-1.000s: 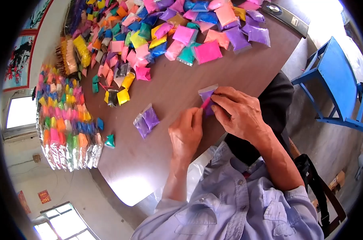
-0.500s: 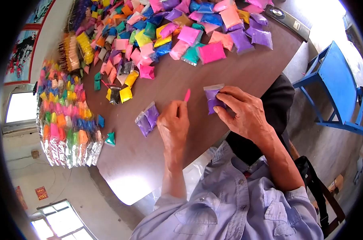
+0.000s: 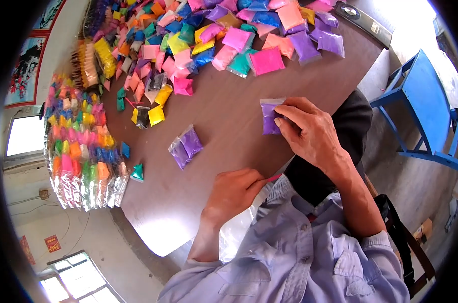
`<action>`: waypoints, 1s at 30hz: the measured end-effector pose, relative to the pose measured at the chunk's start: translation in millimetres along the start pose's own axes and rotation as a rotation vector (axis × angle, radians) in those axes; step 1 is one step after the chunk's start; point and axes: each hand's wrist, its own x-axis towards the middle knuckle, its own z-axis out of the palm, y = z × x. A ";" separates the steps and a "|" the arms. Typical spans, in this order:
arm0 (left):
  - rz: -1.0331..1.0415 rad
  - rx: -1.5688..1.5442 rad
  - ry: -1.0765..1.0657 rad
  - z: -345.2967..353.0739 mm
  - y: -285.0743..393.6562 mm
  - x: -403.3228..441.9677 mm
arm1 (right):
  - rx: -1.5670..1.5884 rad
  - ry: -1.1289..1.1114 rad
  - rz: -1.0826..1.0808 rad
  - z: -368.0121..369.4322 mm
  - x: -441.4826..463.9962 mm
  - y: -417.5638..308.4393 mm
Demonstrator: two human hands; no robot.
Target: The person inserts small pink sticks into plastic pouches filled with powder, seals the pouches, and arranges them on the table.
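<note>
My right hand [image 3: 312,131] pinches a small clear packet of purple material [image 3: 271,115] by its right side, between thumb and fingers, over the brown table. Lower down, close to the shirt, my left hand [image 3: 234,192] is closed around a thin pink plastic strip [image 3: 274,178]. Only the strip's tip shows, pointing right; the rest is hidden in the fingers. On the tabletop between the hands and the pile lies a pair of purple packets [image 3: 186,146], touching each other and held by neither hand.
A big heap of coloured packets [image 3: 234,39] covers the table's far side. Bundled strips of packets [image 3: 82,146] hang over the left edge. A teal packet [image 3: 137,172] lies near that edge. A dark device [image 3: 363,22] sits at the far right corner; a blue stool [image 3: 426,96] stands beyond.
My left hand has dropped toward my body and turned, so the pink strip now points right instead of up. The purple packet in my right hand has risen slightly and sits more upright.
</note>
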 end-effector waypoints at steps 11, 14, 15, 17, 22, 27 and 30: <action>-0.163 -0.152 0.066 -1.1 -1.0 -7.9 | -0.106 -0.075 0.030 1.6 0.6 -2.8; -0.193 -0.112 0.144 -4.8 -3.6 -1.2 | -0.117 -0.028 0.025 1.9 4.9 -0.9; -0.254 -0.146 0.226 -5.2 -0.6 -6.0 | -0.101 -0.022 0.029 2.2 -0.6 -2.9; -0.301 -0.144 0.370 -6.1 -8.5 2.2 | -0.102 -0.025 0.027 2.6 0.7 -2.3; -0.286 -0.100 0.592 -0.3 -25.3 40.4 | -0.083 0.000 0.046 6.1 -3.8 -1.7; -0.127 0.101 0.442 0.5 -24.5 43.9 | -0.073 0.009 0.048 6.1 -5.4 1.8; 0.028 0.031 0.062 -4.1 -16.7 19.3 | -0.067 0.035 0.052 8.4 -4.2 1.6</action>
